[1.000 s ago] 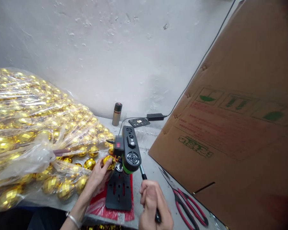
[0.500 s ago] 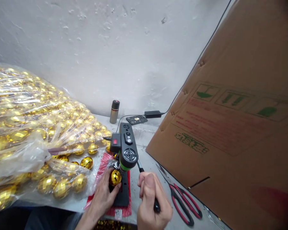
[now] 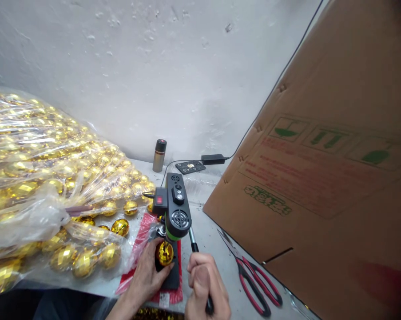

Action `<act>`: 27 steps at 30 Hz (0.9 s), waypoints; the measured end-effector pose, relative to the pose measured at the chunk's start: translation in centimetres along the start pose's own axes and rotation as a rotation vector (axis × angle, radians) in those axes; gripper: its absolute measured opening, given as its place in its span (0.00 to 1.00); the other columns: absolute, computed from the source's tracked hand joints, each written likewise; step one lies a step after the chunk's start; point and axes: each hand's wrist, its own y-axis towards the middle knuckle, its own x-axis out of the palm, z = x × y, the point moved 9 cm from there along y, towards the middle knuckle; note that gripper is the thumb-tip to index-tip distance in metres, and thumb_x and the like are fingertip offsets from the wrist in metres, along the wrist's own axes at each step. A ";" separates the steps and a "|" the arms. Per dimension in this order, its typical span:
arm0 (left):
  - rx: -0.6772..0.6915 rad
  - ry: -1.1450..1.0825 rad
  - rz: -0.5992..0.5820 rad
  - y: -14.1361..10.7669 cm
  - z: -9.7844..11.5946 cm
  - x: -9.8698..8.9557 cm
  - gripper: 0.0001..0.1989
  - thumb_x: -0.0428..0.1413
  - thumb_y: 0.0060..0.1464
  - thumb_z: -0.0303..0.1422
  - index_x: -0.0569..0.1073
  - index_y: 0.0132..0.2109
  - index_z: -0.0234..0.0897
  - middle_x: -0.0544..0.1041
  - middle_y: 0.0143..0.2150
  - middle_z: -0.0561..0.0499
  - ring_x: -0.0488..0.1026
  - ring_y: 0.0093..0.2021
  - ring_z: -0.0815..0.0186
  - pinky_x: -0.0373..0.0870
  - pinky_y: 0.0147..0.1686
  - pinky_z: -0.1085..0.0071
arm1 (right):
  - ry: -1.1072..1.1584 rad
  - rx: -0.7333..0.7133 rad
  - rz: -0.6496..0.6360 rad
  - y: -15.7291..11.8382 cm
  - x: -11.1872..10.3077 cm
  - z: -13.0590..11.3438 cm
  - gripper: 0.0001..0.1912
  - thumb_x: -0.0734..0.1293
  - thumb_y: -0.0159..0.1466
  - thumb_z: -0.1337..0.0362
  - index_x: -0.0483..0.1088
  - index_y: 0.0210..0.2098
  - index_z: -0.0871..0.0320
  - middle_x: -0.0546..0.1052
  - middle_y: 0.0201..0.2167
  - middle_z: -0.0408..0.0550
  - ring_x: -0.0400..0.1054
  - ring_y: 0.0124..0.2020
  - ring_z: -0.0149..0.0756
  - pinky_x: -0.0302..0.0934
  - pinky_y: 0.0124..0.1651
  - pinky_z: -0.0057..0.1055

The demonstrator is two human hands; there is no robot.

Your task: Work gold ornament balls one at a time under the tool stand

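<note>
A shiny gold faceted ball [image 3: 165, 253] sits under the head of a small black bench drill press [image 3: 178, 204], gripped from its left by the fingers and thumb of my left hand [image 3: 150, 269]. A thin bit between the head and the ball's top is barely visible. My right hand [image 3: 207, 284] is wrapped around the black-gripped lever [image 3: 194, 243] on the machine's right side. Beneath the ball lies the machine's black base [image 3: 172, 280], which rests on red plastic sheeting [image 3: 178, 293].
A clear plastic bag [image 3: 53, 213] of gold balls fills the left, with a loose gold ball [image 3: 120, 227] beside it. Red-and-black scissors [image 3: 253, 280] lie before a large cardboard box [image 3: 307, 178]. A spray can [image 3: 159, 155], a phone [image 3: 190, 166] and a power adapter [image 3: 214, 159] stand behind.
My right hand has moved slightly left and down with the lever, and the drill head sits a little lower. The ball in my left hand has shifted slightly right and down, beneath the head.
</note>
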 end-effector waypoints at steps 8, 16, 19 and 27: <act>-0.026 -0.020 -0.004 0.0 0.3 -0.3 0.27 0.66 0.51 0.41 0.77 0.58 0.38 0.86 0.53 0.37 0.84 0.53 0.42 0.82 0.56 0.42 | -0.038 0.125 0.090 -3.1 -0.1 1.6 0.22 0.57 0.79 0.64 0.61 0.27 0.54 0.68 0.26 0.39 0.64 0.26 0.28 0.58 0.34 0.30; -0.031 -0.028 -0.028 0.1 0.6 -0.2 0.26 0.66 0.53 0.43 0.78 0.58 0.39 0.86 0.52 0.37 0.84 0.53 0.42 0.82 0.56 0.42 | -0.003 0.044 0.161 -3.6 -0.2 2.0 0.21 0.59 0.78 0.63 0.60 0.26 0.54 0.65 0.24 0.38 0.59 0.24 0.28 0.54 0.29 0.29; -0.033 -0.022 -0.024 0.1 0.7 -0.3 0.27 0.66 0.53 0.44 0.78 0.57 0.38 0.86 0.51 0.37 0.84 0.52 0.42 0.82 0.55 0.42 | 0.006 0.065 0.159 -4.0 -0.2 2.4 0.21 0.59 0.79 0.63 0.59 0.26 0.54 0.65 0.24 0.38 0.59 0.24 0.28 0.54 0.29 0.28; -0.016 -0.014 0.013 0.0 0.3 -0.2 0.26 0.66 0.52 0.44 0.79 0.57 0.40 0.86 0.51 0.38 0.84 0.52 0.43 0.83 0.54 0.43 | 0.013 0.050 0.180 -4.6 -0.1 2.8 0.21 0.58 0.79 0.62 0.59 0.27 0.54 0.63 0.25 0.38 0.59 0.24 0.28 0.56 0.29 0.28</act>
